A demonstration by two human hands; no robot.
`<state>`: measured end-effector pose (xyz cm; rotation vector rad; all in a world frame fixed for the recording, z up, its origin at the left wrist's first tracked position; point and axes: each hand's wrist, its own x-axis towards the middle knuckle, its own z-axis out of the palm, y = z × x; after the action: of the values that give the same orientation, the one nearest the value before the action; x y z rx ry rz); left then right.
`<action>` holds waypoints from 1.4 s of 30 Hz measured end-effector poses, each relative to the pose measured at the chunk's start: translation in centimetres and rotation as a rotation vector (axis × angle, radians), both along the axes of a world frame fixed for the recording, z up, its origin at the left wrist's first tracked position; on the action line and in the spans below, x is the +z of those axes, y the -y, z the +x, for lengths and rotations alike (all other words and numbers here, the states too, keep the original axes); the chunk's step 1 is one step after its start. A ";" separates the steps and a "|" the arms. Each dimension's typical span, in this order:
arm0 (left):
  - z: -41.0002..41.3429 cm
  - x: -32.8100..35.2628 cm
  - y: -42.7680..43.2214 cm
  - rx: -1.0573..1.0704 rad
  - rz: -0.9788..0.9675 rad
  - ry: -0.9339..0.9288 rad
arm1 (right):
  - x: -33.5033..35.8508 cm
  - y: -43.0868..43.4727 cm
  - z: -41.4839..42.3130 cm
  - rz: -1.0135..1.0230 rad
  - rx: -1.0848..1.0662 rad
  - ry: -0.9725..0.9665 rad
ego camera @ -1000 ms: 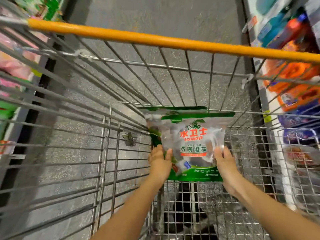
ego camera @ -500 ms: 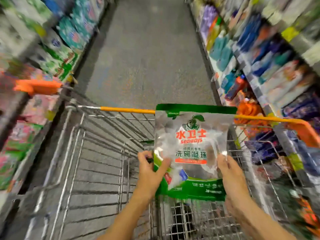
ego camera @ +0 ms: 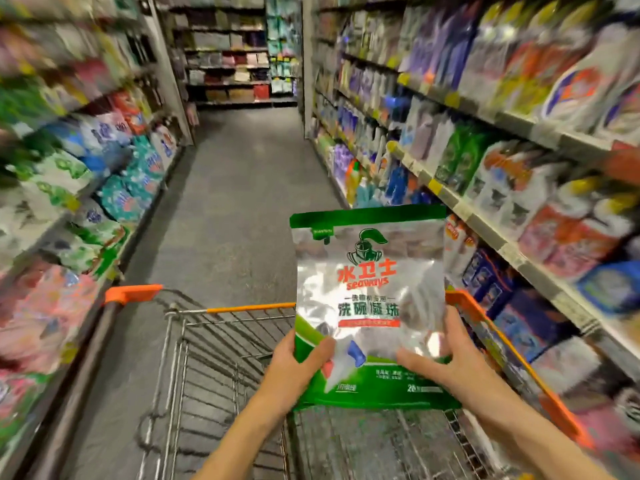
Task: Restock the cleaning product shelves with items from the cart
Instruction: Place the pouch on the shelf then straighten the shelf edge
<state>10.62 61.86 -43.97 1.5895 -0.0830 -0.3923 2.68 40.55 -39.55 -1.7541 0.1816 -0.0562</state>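
While motion blur smears most of it, the left shelving (ego camera: pixel 69 168) reads as one run of stacked soft packs on several tiers; labels are unreadable, packs uncountable. One wire cart (ego camera: pixel 249 309) sits below centre with orange rim trim, its near end cut off by the frame bottom. Two hands, both on one item. The left hand (ego camera: pixel 294 372) pinches the lower-left corner, thumb on front, fingers hidden behind. One silver-and-green Seaways pouch (ego camera: pixel 370 289) is held upright above the cart's right side, front to camera; knight logo and red brand text are legible, bottom small print isn't. The right hand (ego camera: pixel 446 362) grips the lower-right edge, thumb across the front. The right shelving (ego camera: pixel 519 133) is one run of blurred bottles and bags.
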 end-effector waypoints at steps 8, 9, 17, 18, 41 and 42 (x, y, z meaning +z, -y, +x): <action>-3.7 6.0 5.3 -0.203 -0.091 0.066 | 4.1 3.3 -7.1 0.008 -0.225 0.127; -4.3 6.5 6.3 -0.223 -0.098 0.085 | 4.7 3.8 -8.3 0.009 -0.258 0.119; -11.9 11.9 16.3 -0.446 -0.194 0.223 | 9.4 10.4 -20.1 -0.033 -0.504 0.179; -13.8 13.0 18.6 -0.496 -0.212 0.234 | 10.4 11.5 -22.7 -0.042 -0.552 0.188; -26.0 25.6 48.5 -1.056 -0.571 0.466 | 22.5 27.2 -40.0 -0.309 -1.204 0.487; -25.6 26.9 49.7 -1.085 -0.586 0.489 | 23.6 28.1 -39.7 -0.312 -1.216 0.520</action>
<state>-15.00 12.21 -17.07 0.9001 -1.3456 -0.7098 -37.05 12.49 -15.92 -1.6225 0.8577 -1.4559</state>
